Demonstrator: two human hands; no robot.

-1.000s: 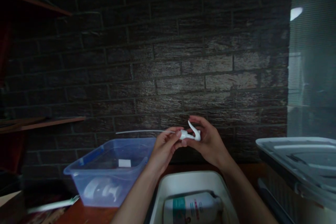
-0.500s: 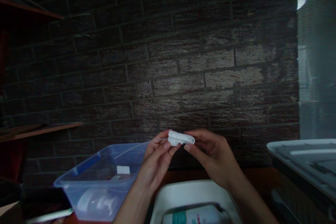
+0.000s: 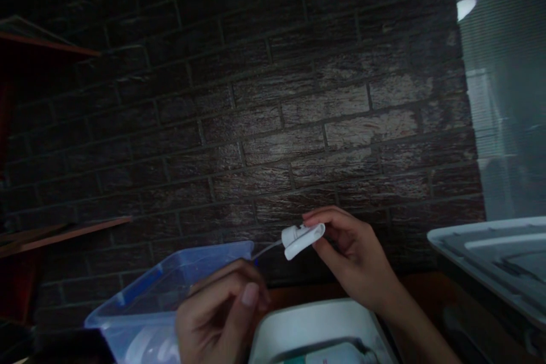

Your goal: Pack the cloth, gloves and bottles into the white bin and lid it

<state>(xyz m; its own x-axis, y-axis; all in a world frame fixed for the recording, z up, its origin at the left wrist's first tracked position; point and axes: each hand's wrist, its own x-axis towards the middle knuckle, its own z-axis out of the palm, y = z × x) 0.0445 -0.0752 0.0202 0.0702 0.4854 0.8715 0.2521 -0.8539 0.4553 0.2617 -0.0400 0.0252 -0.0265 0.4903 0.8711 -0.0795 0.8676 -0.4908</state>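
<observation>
Left of the white tub (image 3: 313, 327) stands a blue bin (image 3: 166, 290), right of it a lidded box (image 3: 495, 259), and above it the right hand (image 3: 357, 256) pinches a white pump head (image 3: 304, 243) between fingertips, though I cannot tell whether the curled left hand (image 3: 217, 311) grips its tube (image 3: 268, 248).

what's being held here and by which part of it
The right hand holds a white sprayer head in its fingers, at the end away from its thin tube. Whether the left hand holds the tube cannot be told.
</observation>
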